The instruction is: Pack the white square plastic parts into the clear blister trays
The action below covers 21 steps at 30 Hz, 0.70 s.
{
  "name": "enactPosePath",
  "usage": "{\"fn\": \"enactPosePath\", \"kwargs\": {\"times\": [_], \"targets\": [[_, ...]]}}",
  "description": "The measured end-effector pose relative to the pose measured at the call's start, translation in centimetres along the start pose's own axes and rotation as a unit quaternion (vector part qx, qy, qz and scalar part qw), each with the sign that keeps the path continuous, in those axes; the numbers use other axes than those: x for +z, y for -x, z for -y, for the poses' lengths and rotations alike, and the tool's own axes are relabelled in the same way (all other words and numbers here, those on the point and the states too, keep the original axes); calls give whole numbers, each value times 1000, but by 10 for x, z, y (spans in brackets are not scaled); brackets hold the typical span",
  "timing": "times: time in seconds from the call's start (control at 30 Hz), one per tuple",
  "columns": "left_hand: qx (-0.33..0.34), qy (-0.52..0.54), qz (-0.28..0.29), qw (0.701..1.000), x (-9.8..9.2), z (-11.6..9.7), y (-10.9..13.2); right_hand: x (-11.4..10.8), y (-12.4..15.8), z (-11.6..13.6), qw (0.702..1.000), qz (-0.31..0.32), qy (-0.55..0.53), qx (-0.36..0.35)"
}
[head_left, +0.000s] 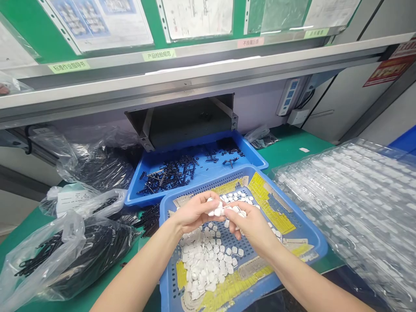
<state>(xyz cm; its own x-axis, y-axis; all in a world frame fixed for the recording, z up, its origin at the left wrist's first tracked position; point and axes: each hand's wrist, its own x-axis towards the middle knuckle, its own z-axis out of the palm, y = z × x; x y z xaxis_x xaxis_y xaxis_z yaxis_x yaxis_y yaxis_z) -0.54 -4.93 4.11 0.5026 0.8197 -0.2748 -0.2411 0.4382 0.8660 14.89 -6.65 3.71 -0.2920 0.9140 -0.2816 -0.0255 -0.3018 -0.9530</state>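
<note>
Above a blue perforated basket (pixel 303 225), my left hand (pixel 196 211) is closed around several small white rounded-square pieces (pixel 216 211). My right hand (pixel 249 220) meets it from the right, thumb and forefinger pinched at the edge of the same cluster, with more white pieces under its fingers. How the pieces join, if they do, is too small to tell. Below the hands, a heap of loose white pieces (pixel 203 260) lies in the basket's left half. A few more are scattered beyond the fingers.
Behind the basket stands a blue tray (pixel 208 173) with black plastic parts (pixel 172 173), under a dark chute (pixel 188 121). Bags of black parts (pixel 87 251) lie at left. Clear blister trays (pixel 354 208) are stacked at right. A metal shelf rail (pixel 195 80) crosses above.
</note>
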Motion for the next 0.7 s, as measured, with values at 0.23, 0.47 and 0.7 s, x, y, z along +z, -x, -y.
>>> {"fn": "enactPosePath", "kwargs": {"times": [0.23,0.47,0.7], "targets": [[0,0,-13,1000,-2,0,-2,-1,3,3,999,-43,-25,7],[2,-8,-25,1000,-3,5,-4,4,5,6,1000,2,9,28],[-8,-3,-27,1000,3,9,-8,3,1,-1,999,28,35,22]]}}
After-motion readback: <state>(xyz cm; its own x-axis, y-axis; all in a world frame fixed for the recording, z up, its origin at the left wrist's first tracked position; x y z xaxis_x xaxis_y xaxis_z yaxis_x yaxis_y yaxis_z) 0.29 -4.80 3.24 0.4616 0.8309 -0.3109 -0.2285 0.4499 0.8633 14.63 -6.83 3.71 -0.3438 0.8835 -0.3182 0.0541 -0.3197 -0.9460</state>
